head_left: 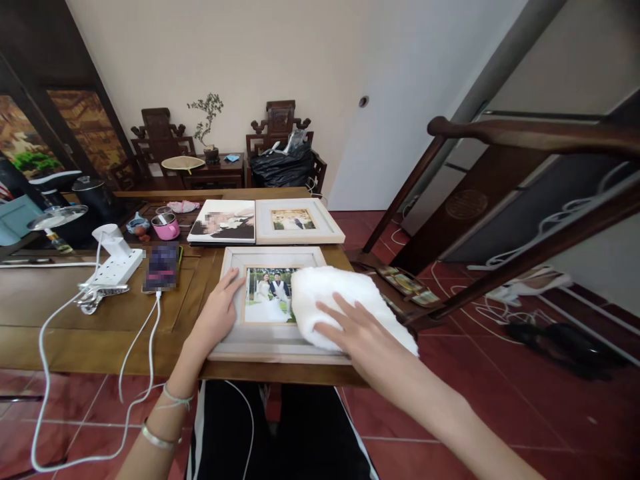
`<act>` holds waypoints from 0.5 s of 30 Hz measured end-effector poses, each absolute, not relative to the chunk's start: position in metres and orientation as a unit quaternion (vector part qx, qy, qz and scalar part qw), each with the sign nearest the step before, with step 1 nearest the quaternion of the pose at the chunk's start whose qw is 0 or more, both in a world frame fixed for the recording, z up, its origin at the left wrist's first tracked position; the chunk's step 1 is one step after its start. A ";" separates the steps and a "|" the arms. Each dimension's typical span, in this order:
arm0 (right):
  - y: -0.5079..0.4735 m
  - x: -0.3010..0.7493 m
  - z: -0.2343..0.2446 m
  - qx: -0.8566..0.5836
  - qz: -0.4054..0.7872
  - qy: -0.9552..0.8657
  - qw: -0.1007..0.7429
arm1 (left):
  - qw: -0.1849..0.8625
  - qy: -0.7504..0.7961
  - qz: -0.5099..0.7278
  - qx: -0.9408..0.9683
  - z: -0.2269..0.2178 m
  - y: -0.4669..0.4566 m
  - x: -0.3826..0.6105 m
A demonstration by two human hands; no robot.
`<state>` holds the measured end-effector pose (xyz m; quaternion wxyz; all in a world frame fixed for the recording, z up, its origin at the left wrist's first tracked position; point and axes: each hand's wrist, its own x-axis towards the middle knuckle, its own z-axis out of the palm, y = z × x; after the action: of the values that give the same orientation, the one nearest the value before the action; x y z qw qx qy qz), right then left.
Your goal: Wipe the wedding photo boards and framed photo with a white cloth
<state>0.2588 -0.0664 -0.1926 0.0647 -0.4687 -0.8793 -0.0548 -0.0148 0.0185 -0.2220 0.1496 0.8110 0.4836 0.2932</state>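
Observation:
A picture frame with a pale wide border lies flat near the table's front edge, holding a photo of a couple outdoors. My left hand rests on the frame's left side, its fingers stretched out along the border. On the right side, a fluffy white cloth covers part of the photo and border and hangs past the frame's right edge. My right hand lies flat on this cloth with its fingers spread, pressing it against the frame. The frame's right part is hidden under the cloth.
Behind stand a second framed photo and a picture panel, both lying flat. Leftward are a phone on a charging cable, a power strip and a pink cup. A wooden chair stands close on the right.

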 end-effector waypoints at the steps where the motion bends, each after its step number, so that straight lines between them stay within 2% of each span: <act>1: -0.076 0.258 -0.192 -0.464 -0.048 -0.882 0.064 | 0.146 0.483 0.290 0.813 -0.222 0.019 -0.015; 5: -0.080 0.260 -0.196 -0.462 -0.032 -0.884 0.071 | 0.132 0.485 0.296 0.813 -0.221 0.024 -0.015; 12: 0.007 0.266 -0.198 -0.515 -0.037 -0.846 0.135 | 0.143 0.475 0.279 0.822 -0.220 0.026 -0.015; 15: 0.028 0.263 -0.198 -0.518 -0.047 -0.843 0.138 | 0.149 0.474 0.293 0.817 -0.221 0.023 -0.015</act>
<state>0.2631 0.0281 -0.1983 0.1383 -0.5183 -0.8426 -0.0471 -0.0149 0.0230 -0.2208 0.1489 0.8168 0.4743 0.2929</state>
